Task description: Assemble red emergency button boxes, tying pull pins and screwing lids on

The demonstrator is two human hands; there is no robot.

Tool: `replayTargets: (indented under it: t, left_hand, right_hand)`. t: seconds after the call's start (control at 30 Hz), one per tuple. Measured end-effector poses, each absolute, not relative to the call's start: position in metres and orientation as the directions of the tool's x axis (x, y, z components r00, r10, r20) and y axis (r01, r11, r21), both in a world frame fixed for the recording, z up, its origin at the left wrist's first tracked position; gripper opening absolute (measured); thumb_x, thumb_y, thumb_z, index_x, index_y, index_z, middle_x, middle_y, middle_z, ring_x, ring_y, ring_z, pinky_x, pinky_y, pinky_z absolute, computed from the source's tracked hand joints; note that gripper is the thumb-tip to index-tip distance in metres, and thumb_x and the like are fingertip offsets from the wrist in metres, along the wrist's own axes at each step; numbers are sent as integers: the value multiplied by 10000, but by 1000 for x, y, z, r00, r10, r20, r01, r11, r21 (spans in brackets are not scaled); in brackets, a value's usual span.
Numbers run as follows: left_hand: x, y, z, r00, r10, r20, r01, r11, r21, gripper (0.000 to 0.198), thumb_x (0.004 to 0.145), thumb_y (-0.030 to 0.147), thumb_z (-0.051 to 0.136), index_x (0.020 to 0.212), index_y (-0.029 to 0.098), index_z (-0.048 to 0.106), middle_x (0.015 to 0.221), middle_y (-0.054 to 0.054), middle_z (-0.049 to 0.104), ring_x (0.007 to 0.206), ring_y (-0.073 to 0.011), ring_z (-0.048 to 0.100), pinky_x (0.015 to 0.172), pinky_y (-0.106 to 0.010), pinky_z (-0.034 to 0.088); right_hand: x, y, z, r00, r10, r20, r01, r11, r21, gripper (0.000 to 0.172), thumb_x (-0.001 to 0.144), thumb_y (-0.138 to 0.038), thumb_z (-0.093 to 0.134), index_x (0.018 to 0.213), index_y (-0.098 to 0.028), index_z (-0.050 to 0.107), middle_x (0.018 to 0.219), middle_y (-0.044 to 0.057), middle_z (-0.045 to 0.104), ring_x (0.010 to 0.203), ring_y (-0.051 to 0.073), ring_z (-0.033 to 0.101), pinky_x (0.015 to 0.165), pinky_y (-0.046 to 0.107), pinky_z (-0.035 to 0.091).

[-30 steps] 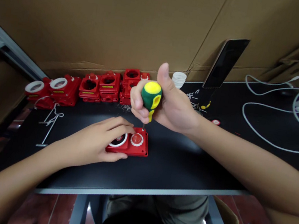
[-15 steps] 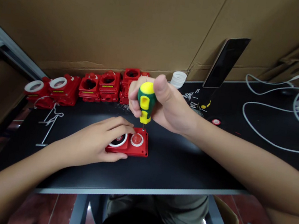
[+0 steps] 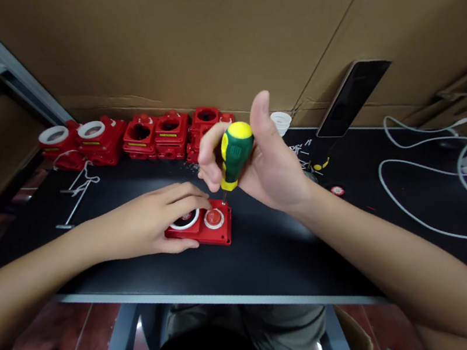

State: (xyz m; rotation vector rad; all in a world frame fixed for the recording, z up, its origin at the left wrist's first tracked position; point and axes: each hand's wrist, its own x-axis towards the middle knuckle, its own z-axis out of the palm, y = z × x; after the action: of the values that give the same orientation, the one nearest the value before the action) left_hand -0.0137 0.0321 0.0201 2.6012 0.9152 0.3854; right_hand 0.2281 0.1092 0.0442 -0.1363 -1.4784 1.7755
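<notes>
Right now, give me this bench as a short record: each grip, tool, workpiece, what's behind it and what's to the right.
Left grip: over the red unit, thumb along its near edge
Right grip: around the screwdriver, thumb raised
Tool: green and yellow handle, tip at the unit's far right corner
Workpiece: flat on the black table, red button visible
Behind: red housings in a row, stacked white rings
Right: phone leaning on cardboard, white cable

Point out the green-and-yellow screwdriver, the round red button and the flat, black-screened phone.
Green-and-yellow screwdriver [image 3: 236, 150], head view: on its handle.
Round red button [image 3: 213, 217], head view: on its top.
Flat, black-screened phone [image 3: 353, 99], head view: mid-screen.
</notes>
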Motion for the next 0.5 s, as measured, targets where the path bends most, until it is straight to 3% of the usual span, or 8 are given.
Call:
replayTargets:
  t: [0.1, 0.37, 0.5]
  left_hand:
    - [-14, 32, 20, 755, 644, 125, 547, -723, 423, 484, 1099, 344, 845, 1534, 246, 657, 1552, -139, 739, 1441, -326, 750, 1236, -465, 637]
    - [-15, 32, 19, 767, 626, 141, 533, -744, 402, 489, 1110, 354, 845, 1540, 244, 638, 1550, -129, 729, 1425, -315, 747, 1216, -449, 636]
    - [-14, 33, 18, 774, 616, 148, 528, -756, 388, 501, 1101, 339, 860, 1533, 227, 632, 1545, -128, 728, 1419, -310, 746, 1224, -447, 629]
  right_hand:
    - [229, 116, 42, -710, 588, 388, -459, 32, -888, 915, 957, -1076, 542, 745, -202, 709, 603, -22, 571, 534, 125, 563, 551, 279, 526]
    - [226, 125, 33, -698, 563, 442, -526, 15, -850, 841, 867, -1038, 726, 753, -205, 704, 652, -27, 611, 545, 112, 547, 547, 271, 533]
    - [223, 119, 32, -633, 634, 444, -546, 42, -837, 809, 860, -994, 792, 765, -192, 731, 669, -27, 627, 554, 101, 563, 568, 261, 547]
